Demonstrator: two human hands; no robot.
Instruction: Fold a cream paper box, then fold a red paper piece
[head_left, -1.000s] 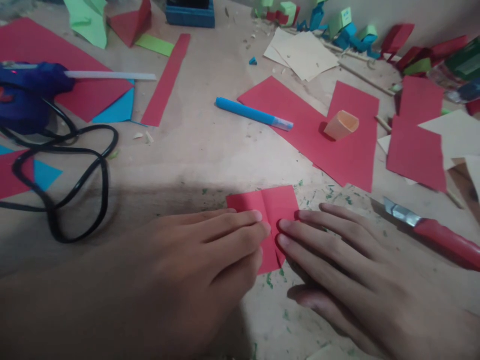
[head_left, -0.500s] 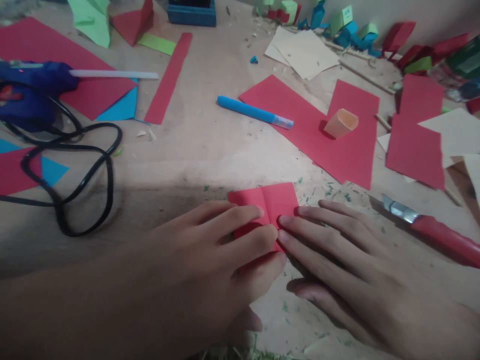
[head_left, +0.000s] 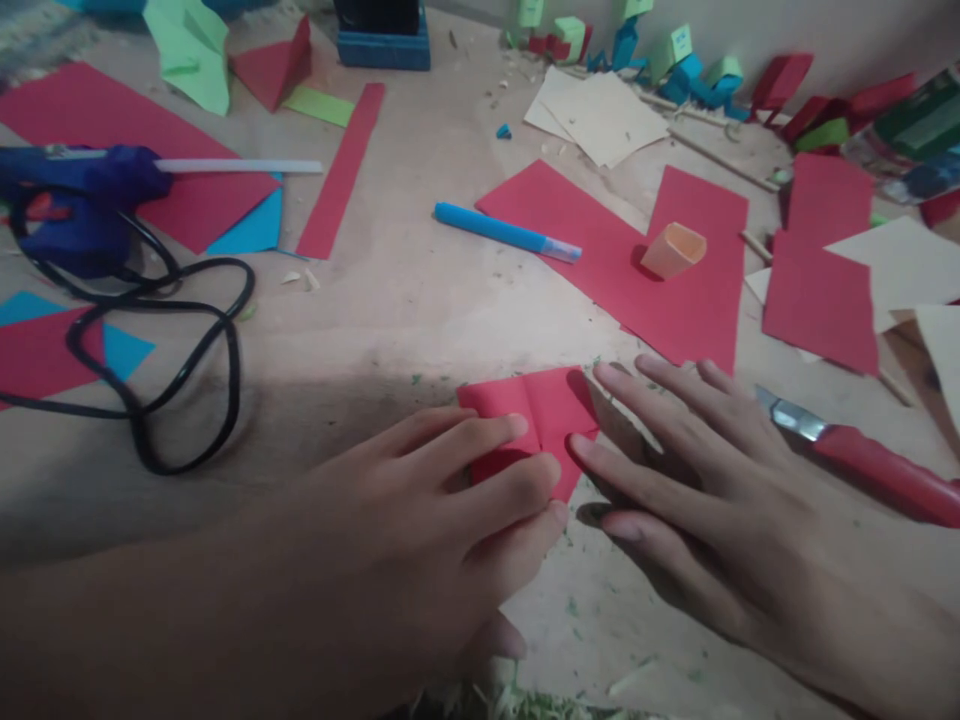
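Observation:
A small folded red paper [head_left: 544,410] lies on the tan work surface in front of me. My left hand [head_left: 420,520] rests on its left half, fingers slightly bent and pressing it flat. My right hand [head_left: 690,470] lies open to the right of the paper, fingers stretched out; its index fingertip touches the paper's right edge. Part of the paper is hidden under my left fingers.
A red-handled utility knife [head_left: 862,455] lies just right of my right hand. A blue marker [head_left: 506,232], larger red sheets [head_left: 600,240] and a small orange paper tube [head_left: 673,250] lie behind. A blue glue gun [head_left: 75,195] with a black cord [head_left: 180,340] sits at the left.
My left fingers have curled and slid over the paper's lower left. My right hand has lifted its fingers and shifted up and to the right, off most of the paper.

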